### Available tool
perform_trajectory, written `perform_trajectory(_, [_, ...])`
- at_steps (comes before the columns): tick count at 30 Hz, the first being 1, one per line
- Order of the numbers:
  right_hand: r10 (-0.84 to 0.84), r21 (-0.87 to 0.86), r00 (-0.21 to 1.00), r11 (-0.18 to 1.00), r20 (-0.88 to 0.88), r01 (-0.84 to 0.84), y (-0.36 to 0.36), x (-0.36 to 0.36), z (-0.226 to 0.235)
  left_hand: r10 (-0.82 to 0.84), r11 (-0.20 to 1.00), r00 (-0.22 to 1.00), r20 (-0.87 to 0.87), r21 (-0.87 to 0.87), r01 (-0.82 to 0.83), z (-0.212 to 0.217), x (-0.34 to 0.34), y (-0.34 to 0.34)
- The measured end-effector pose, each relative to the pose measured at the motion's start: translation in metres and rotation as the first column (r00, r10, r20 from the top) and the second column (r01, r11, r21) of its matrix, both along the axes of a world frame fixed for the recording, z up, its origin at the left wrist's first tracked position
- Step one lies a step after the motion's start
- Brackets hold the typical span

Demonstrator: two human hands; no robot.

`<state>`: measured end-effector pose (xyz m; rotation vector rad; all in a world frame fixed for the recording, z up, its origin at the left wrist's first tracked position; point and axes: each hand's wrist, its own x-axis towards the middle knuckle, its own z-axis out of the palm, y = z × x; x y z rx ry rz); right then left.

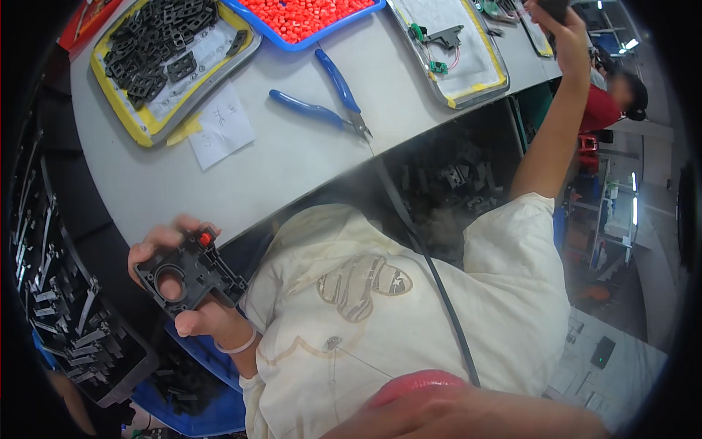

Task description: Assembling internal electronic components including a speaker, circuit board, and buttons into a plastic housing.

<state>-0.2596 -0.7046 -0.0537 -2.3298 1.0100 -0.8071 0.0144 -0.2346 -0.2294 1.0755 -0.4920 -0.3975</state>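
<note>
as left fingers curl, black housing lies against them.

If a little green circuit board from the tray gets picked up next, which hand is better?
Probably the right hand: it is nearer the green circuit board, though it seems to hold a dark thing. The left hand is farther away, holding a black part with a red piece.

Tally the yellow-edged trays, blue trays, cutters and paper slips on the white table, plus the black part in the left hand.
Yellow-edged trays: 3, one partly hidden
Blue tray: 1
Blue-handled cutters: 1
Paper slip: 1
Black part in the left hand: 1
Total: 7
</note>
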Motion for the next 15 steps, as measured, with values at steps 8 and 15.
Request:
perform_trajectory(8, [0.385,0.136,0.846,0.878,0.368,-0.459,0.070,0.072,-0.010,0.046,0.999,0.998,-0.031,-0.009,-0.046,0.006,-0.016,0.000])
perform_trajectory(15, [0.446,0.393,0.856,0.761,0.260,-0.516,0.128,0.118,-0.089,0.077,0.995,0.996,-0.051,-0.052,-0.080,0.003,-0.019,0.019])
